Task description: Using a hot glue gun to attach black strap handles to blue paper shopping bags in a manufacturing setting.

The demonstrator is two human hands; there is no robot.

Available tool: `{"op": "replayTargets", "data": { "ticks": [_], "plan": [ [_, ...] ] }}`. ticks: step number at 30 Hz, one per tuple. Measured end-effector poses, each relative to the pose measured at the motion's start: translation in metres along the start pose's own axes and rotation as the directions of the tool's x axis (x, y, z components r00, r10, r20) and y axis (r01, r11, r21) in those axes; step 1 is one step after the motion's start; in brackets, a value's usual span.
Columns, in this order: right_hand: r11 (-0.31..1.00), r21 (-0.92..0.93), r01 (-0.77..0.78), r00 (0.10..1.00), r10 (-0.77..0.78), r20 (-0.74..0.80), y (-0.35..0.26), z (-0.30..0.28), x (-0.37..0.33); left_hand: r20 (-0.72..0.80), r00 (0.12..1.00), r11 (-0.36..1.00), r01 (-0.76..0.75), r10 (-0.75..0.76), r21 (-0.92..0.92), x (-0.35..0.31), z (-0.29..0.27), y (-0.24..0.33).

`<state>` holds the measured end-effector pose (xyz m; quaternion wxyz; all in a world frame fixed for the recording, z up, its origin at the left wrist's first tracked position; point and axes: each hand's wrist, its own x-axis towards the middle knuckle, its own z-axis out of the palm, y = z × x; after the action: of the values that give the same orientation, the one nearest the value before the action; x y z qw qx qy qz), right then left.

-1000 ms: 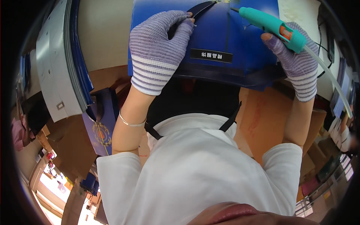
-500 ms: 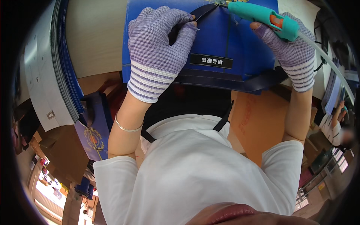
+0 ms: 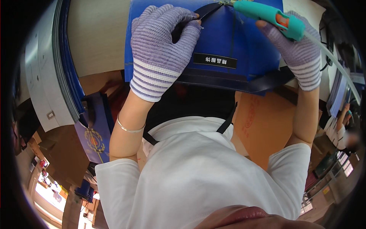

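A blue paper bag [image 3: 251, 47] lies flat on the table at the top, with a small black label [image 3: 215, 60] on it. My left hand [image 3: 162, 44], in a purple striped glove with bare fingertips, pinches a black ribbon [image 3: 211, 10] between thumb and forefinger. In my right hand [image 3: 303, 51], gloved the same way, is a teal glue gun [image 3: 261, 12] with an orange part. Its tip meets the ribbon's far end near the top edge. A translucent glue stick [image 3: 333, 59] trails from its back. Another dark ribbon [image 3: 228, 77] runs along the bag's near edge.
A stack of blue and white sheets [image 3: 47, 72] stands at the left. Below it hangs a blue printed bag [image 3: 93, 133]. Brown cardboard [image 3: 263, 126] is under the table edge on the right. At the far right another person [image 3: 339, 129] is at work.
The glue gun and my right hand have shifted very slightly to the right. My left hand keeps its pinch on the ribbon, almost unmoved.
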<state>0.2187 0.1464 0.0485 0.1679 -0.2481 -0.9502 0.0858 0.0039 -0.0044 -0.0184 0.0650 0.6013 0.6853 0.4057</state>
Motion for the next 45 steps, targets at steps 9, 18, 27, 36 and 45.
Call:
{"op": "replayTargets", "data": {
  "ticks": [9, 18, 27, 36, 45],
  "plan": [
    [0.992, -0.059, -0.111, 0.989, 0.116, 0.091, 0.001, -0.017, -0.015, -0.011, 0.997, 0.997, -0.077, 0.077, -0.021, 0.001, 0.0, -0.002],
    [0.986, 0.114, -0.124, 0.991, 0.117, 0.067, 0.006, -0.005, -0.003, 0.007, 1.0, 0.998, 0.015, -0.014, -0.054, -0.001, 0.001, -0.002],
    [0.998, 0.011, 0.067, 0.997, -0.067, 0.028, 0.014, -0.022, -0.033, 0.013, 0.999, 0.999, -0.033, 0.034, -0.031, 0.0, 0.0, -0.001],
    [0.997, -0.042, -0.06, 0.972, 0.068, 0.227, 0.014, -0.032, -0.03, -0.001, 1.0, 0.997, -0.009, 0.009, -0.074, 0.0, 0.003, -0.002],
    [0.995, 0.086, -0.056, 0.981, 0.038, 0.191, 0.01, -0.034, -0.037, 0.018, 0.999, 0.997, 0.035, -0.034, -0.064, -0.002, 0.002, -0.002]
  ]
}}
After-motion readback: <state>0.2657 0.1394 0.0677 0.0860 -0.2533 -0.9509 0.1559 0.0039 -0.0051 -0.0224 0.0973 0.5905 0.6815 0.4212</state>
